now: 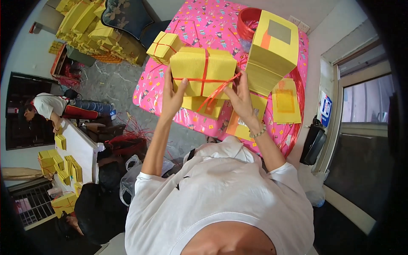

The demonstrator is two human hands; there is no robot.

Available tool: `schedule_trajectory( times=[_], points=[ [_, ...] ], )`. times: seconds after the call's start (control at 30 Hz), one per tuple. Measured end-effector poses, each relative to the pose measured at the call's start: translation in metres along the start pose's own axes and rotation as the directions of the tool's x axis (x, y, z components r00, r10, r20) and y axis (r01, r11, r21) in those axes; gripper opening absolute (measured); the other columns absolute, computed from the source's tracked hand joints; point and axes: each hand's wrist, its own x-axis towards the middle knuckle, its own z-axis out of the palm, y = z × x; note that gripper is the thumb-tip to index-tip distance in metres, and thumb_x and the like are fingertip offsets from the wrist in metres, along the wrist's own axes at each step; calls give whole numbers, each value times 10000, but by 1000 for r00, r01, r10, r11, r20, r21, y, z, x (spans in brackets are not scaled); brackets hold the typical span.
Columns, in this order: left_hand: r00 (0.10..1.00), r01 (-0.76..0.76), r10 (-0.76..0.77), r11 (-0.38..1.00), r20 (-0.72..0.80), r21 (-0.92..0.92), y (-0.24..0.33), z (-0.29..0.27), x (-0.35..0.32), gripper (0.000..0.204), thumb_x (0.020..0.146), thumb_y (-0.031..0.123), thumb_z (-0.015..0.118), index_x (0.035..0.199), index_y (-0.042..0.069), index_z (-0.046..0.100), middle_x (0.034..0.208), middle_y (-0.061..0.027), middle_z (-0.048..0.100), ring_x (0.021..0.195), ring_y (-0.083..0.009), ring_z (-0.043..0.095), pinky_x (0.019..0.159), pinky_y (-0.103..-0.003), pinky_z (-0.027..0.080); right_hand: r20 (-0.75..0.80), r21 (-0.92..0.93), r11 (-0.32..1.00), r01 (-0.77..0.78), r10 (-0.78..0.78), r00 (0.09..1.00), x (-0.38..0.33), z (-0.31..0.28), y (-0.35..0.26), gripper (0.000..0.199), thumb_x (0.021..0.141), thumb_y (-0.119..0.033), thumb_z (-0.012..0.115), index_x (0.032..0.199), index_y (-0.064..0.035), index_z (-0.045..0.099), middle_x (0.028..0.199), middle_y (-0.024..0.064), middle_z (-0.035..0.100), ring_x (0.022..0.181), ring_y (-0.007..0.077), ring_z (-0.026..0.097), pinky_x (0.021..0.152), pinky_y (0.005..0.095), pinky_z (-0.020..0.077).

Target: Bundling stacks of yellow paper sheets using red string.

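One packet tied, one bundle ribboned, one stack bare.
The packet [162, 49] at left looks finished; your left hand [172, 98], half-curled, grips the bundle [189, 66] over the pink surface [146, 87]; your right hand [242, 101] pinches the ribbon's [219, 90] loose ends, knotting seemingly unfinished; the stack [264, 74] shows no tie.

The held paper bundle [182, 66] is bright yellow, with shiny red strapping [206, 63] making a cross over it. Bench cover [146, 90] is hot pink with tiny multicoloured cartoon figures all over lol. Smaller bundle [169, 41] by the left edge: same yellow, same red cross. Big stack [260, 59] toward the far right corner's yellow too, with a grey rectangle [279, 32] and orange stripe.
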Motion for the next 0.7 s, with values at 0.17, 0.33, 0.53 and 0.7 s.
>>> schedule_trajectory(
  times=[0.17, 0.33, 0.53, 0.7],
  points=[
    [991, -101, 103, 994, -83, 27, -59, 9, -35, 577, 909, 65, 506, 1410, 15, 226, 1359, -142, 384, 1275, -213, 351, 1044, -319, 278, -9, -287, 952, 107, -115, 993, -9, -7, 29, 671, 806, -1, 524, 1389, 16, 192, 1377, 190, 334, 1306, 281, 325, 1081, 370, 265],
    [991, -33, 30, 999, -133, -13, -75, 19, -56, 619, 897, 52, 519, 1426, 17, 198, 1365, -134, 381, 1269, -214, 361, 1048, -325, 277, 10, -158, 984, 88, -87, 996, -23, -6, 34, 626, 808, -46, 566, 1350, 21, 259, 1326, 179, 389, 1261, 249, 374, 1062, 353, 283],
    [896, -34, 12, 999, -443, -42, -42, 36, -38, 747, 804, 125, 687, 1406, -32, 274, 1384, -173, 382, 1255, -227, 397, 1034, -341, 334, -209, -149, 988, 26, -57, 976, -25, 15, 25, 559, 885, -218, 600, 1314, 19, 332, 1230, 146, 476, 1118, 194, 475, 955, 310, 375],
    [851, 165, -241, 966, -467, -198, -36, 43, -31, 697, 811, 150, 701, 1368, -59, 338, 1231, -186, 523, 1070, -189, 541, 909, -297, 436, -327, -274, 956, -103, 8, 945, -23, 31, 19, 468, 939, -249, 528, 1298, 18, 389, 1077, 118, 579, 963, 175, 566, 811, 294, 450]
  ],
)
